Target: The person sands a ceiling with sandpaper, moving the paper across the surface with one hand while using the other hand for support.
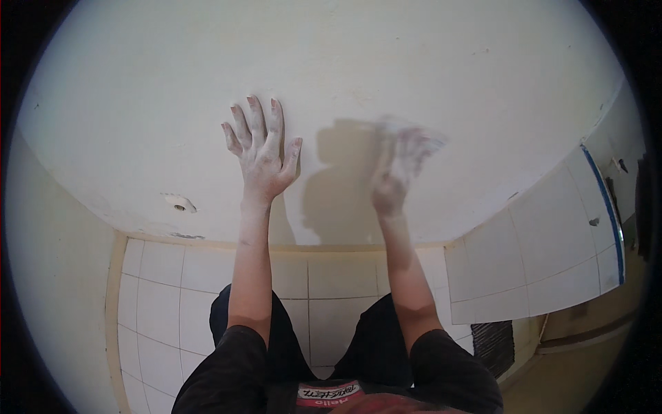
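Observation:
My left hand [263,155] lies flat on a pale, smooth wall [331,55], fingers spread and coated with white dust. It holds nothing. To its right, my right hand [400,165] is smeared by motion against the same wall. It seems to press a thin flat piece [431,138], pale and blurred, whose kind I cannot make out. Its fingers are hard to separate from the blur. White dust covers this hand and wrist too. A dark shadow falls on the wall between both hands, with a squarish upper end.
A small round fitting [180,206] sits in a rough patch low on the wall at left. White tiles [338,279] lie below the wall's lower edge. At right, a tiled side surface [545,241] ends in a blue strip [605,207]. A dark ridged patch [493,347] shows beneath it.

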`<act>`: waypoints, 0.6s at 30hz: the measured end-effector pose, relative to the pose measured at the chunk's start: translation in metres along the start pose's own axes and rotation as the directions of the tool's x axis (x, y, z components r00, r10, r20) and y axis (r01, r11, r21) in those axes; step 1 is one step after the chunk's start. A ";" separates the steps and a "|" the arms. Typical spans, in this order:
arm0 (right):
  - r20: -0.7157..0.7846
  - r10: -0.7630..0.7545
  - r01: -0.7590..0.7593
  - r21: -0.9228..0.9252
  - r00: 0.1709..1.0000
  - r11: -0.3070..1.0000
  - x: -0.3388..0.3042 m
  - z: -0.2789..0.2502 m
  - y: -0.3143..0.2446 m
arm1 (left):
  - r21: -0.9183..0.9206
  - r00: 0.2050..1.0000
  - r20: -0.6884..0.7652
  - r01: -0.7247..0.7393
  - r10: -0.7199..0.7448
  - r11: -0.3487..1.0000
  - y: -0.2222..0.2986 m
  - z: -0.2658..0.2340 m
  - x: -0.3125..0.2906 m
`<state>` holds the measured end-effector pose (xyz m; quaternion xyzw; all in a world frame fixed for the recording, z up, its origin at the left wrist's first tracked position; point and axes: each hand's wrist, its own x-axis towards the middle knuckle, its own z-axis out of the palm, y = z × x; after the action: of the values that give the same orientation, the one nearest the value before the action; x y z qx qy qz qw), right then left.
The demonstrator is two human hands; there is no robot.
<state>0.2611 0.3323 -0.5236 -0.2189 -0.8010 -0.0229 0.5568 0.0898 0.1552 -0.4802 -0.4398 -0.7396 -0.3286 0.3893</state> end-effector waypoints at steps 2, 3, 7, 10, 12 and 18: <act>0.303 -0.175 0.143 0.125 0.937 0.982 -0.009 -0.006 -0.027 | -0.004 1.000 -0.007 -0.002 0.002 1.000 -0.001 -0.001 0.000; 0.302 -0.173 0.140 0.129 0.938 0.982 -0.019 -0.002 -0.028 | -0.001 1.000 -0.010 0.002 -0.002 1.000 -0.002 -0.001 0.000; 0.317 -0.368 0.406 -0.060 0.874 0.912 -0.071 0.024 0.032 | -0.013 1.000 -0.001 0.007 -0.007 1.000 0.002 -0.003 0.003; -0.028 -0.158 0.150 -0.197 0.987 0.969 -0.040 0.006 0.055 | 0.016 1.000 -0.010 -0.003 0.004 1.000 -0.002 -0.001 0.001; -0.118 -0.014 -0.002 -0.132 0.993 0.991 -0.009 0.001 0.034 | 0.017 1.000 -0.013 0.002 -0.002 1.000 -0.002 0.002 0.001; 0.322 -0.235 0.226 0.063 0.917 0.972 -0.026 0.010 -0.040 | -0.002 1.000 -0.014 0.003 -0.003 1.000 -0.004 0.001 -0.002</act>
<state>0.2445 0.2907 -0.5427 -0.1168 -0.9027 -0.0417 0.4120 0.0863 0.1534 -0.4824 -0.4367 -0.7372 -0.3332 0.3935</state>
